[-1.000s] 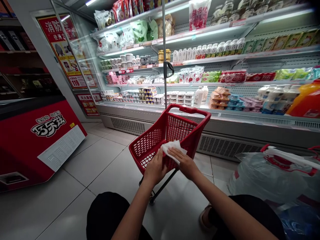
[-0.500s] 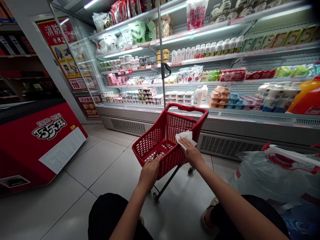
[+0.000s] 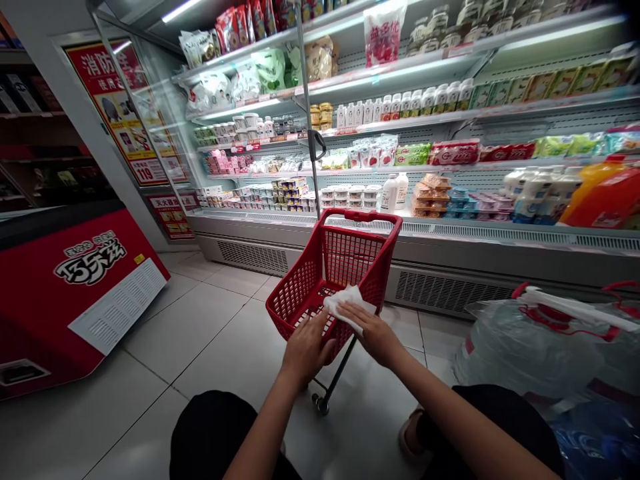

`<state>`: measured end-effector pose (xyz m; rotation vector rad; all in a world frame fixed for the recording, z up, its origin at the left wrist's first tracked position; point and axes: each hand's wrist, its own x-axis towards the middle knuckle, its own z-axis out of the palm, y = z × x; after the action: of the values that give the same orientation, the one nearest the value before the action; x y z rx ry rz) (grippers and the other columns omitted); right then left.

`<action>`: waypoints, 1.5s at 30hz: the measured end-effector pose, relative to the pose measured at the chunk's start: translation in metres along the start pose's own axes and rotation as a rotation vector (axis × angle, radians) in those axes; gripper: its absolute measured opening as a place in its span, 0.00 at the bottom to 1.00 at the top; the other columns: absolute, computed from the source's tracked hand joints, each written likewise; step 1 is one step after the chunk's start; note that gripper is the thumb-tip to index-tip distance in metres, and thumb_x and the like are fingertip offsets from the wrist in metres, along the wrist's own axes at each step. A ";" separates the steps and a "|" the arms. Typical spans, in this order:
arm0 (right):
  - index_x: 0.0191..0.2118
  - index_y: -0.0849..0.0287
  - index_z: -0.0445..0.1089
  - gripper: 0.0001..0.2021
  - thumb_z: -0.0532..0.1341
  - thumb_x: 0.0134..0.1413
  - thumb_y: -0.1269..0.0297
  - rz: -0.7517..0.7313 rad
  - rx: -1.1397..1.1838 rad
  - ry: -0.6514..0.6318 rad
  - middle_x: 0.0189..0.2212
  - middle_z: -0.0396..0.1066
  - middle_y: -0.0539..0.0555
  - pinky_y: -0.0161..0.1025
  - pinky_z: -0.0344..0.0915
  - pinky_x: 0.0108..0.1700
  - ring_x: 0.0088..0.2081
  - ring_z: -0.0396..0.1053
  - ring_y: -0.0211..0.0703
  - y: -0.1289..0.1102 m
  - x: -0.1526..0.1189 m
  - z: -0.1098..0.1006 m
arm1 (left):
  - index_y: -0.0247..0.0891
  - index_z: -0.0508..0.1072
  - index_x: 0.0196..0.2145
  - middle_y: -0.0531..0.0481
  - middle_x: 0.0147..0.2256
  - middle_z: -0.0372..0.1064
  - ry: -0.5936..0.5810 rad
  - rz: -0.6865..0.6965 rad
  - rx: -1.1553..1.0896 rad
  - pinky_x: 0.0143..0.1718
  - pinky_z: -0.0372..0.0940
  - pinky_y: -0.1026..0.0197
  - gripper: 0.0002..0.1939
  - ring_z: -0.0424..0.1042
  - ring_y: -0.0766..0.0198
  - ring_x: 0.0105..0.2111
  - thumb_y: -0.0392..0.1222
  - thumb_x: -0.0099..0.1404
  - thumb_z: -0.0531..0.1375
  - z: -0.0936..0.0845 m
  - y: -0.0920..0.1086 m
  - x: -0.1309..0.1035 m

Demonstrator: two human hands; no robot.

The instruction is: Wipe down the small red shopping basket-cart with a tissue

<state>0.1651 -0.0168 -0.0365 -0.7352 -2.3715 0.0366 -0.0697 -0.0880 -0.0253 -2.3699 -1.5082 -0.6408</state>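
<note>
A small red plastic shopping cart (image 3: pixel 297 290) with latticed basket sides stands on wheels in front of me. My left hand (image 3: pixel 306 348) grips its near rim, fingers over the edge and thumb to the outside. A crumpled white cloth (image 3: pixel 345 300), perhaps a wipe, is under the fingers of my right hand (image 3: pixel 367 327). That hand presses the cloth against the near right part of the basket rim, close to my left hand. The basket floor shows through its slots, and the hands hide part of the near wall.
Behind the cart runs a lit refrigerated shelf (image 3: pixel 350 227) stocked with dairy packs and bottles; a door handle (image 3: pixel 317 145) is in front of it. At left is a red chest freezer (image 3: pixel 115 293). Large water bottles (image 3: pixel 530 347) stand at right on the tiled floor (image 3: pixel 200 333).
My right hand has slid the cloth along the rim, toward me and to the left, closer to my left hand. The left hand stays on the near rim, its thumb now spread.
</note>
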 end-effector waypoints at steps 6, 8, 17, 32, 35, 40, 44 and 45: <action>0.74 0.50 0.53 0.27 0.50 0.72 0.66 0.157 -0.026 0.043 0.70 0.59 0.53 0.54 0.59 0.71 0.72 0.53 0.46 0.047 0.018 0.001 | 0.44 0.49 0.74 0.42 0.67 0.62 -0.050 -0.018 0.084 0.66 0.60 0.46 0.36 0.66 0.52 0.64 0.58 0.75 0.53 -0.006 -0.040 -0.004; 0.74 0.50 0.53 0.27 0.50 0.73 0.65 0.184 -0.018 0.062 0.70 0.60 0.53 0.55 0.58 0.71 0.72 0.53 0.47 0.048 0.022 0.005 | 0.44 0.50 0.74 0.42 0.67 0.63 -0.030 -0.044 0.108 0.65 0.62 0.47 0.37 0.67 0.52 0.63 0.59 0.75 0.53 0.000 -0.037 -0.001; 0.75 0.50 0.48 0.28 0.49 0.74 0.67 0.164 0.021 0.015 0.72 0.56 0.53 0.55 0.60 0.70 0.73 0.50 0.48 -0.013 -0.008 0.003 | 0.40 0.42 0.75 0.38 0.66 0.63 0.054 -0.150 0.119 0.64 0.61 0.47 0.41 0.69 0.50 0.61 0.59 0.75 0.52 0.019 0.009 0.009; 0.76 0.48 0.42 0.30 0.49 0.74 0.63 0.247 -0.145 0.068 0.72 0.55 0.53 0.49 0.73 0.58 0.71 0.55 0.51 -0.017 -0.029 -0.001 | 0.53 0.52 0.73 0.48 0.73 0.50 -0.003 -0.052 0.171 0.70 0.53 0.43 0.31 0.51 0.53 0.72 0.46 0.76 0.54 0.005 -0.032 0.000; 0.76 0.48 0.39 0.31 0.49 0.74 0.63 0.242 -0.164 0.066 0.73 0.51 0.53 0.49 0.73 0.58 0.72 0.53 0.52 -0.036 -0.027 0.013 | 0.52 0.51 0.73 0.48 0.73 0.50 0.031 -0.107 0.161 0.70 0.53 0.42 0.30 0.50 0.53 0.72 0.46 0.77 0.52 0.014 -0.020 -0.001; 0.77 0.50 0.37 0.33 0.50 0.72 0.67 0.162 -0.148 0.008 0.73 0.50 0.53 0.48 0.70 0.61 0.72 0.51 0.50 -0.072 -0.021 0.027 | 0.49 0.46 0.75 0.46 0.73 0.47 0.049 -0.153 0.169 0.71 0.52 0.41 0.34 0.48 0.52 0.73 0.45 0.76 0.53 0.017 0.002 -0.006; 0.77 0.50 0.37 0.34 0.51 0.72 0.68 0.107 -0.120 0.003 0.73 0.52 0.53 0.49 0.68 0.63 0.72 0.52 0.50 -0.076 -0.029 0.023 | 0.45 0.40 0.75 0.45 0.74 0.45 0.034 -0.157 0.189 0.72 0.50 0.42 0.39 0.45 0.52 0.74 0.45 0.75 0.55 0.011 0.017 -0.016; 0.77 0.49 0.37 0.34 0.51 0.72 0.68 0.101 -0.117 0.004 0.72 0.52 0.53 0.49 0.68 0.63 0.72 0.52 0.50 -0.073 -0.033 0.019 | 0.45 0.40 0.76 0.45 0.74 0.45 0.020 -0.135 0.188 0.72 0.50 0.43 0.40 0.45 0.52 0.74 0.46 0.75 0.56 0.008 0.018 -0.019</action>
<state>0.1383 -0.0922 -0.0556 -0.9092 -2.3467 -0.0615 -0.0588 -0.1071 -0.0413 -2.1309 -1.6527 -0.5248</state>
